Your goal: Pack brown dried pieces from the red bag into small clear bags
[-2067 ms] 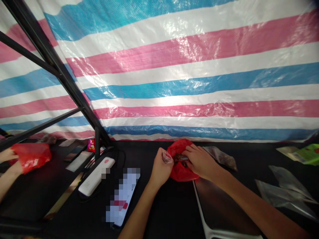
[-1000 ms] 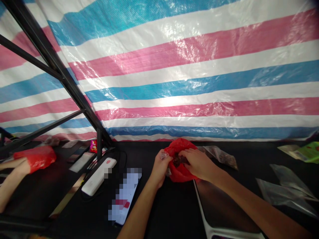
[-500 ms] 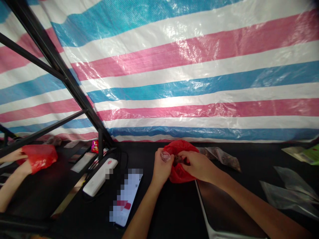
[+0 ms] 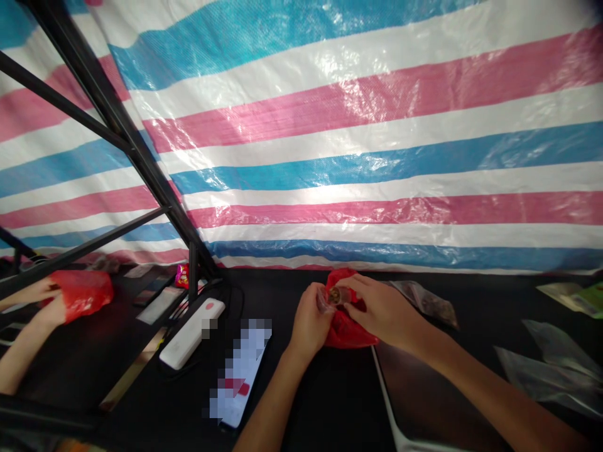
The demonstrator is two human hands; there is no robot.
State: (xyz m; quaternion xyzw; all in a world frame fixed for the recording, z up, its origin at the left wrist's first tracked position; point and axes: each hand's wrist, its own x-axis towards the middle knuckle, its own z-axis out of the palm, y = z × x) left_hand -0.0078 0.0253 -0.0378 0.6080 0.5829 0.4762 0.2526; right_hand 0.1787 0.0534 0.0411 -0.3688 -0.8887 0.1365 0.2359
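Note:
A red plastic bag point(image 4: 346, 333) lies on the black tabletop under both my hands. My right hand point(image 4: 377, 304) is closed over the bag, its fingertips around a small brownish cylinder point(image 4: 335, 295). The cylinder's round, speckled end faces me; its exact kind is unclear. My left hand point(image 4: 308, 320) pinches a piece of clear plastic point(image 4: 323, 300) right beside the cylinder. Most of the red bag's opening is hidden by my fingers. Just behind my right hand rests a clear bag of brown pieces point(image 4: 431, 304).
A white power bank point(image 4: 192, 334) and a lit phone point(image 4: 242, 376) lie to my left, a dark flat device point(image 4: 433, 402) under my right forearm. Clear empty bags point(image 4: 541, 370) are at right. Another person's hands hold a red bag point(image 4: 89, 294) beyond the black frame point(image 4: 127, 147).
My right hand has come up out of the red bag with the small cylinder and brought it to the clear plastic in my left hand. The view has shifted slightly.

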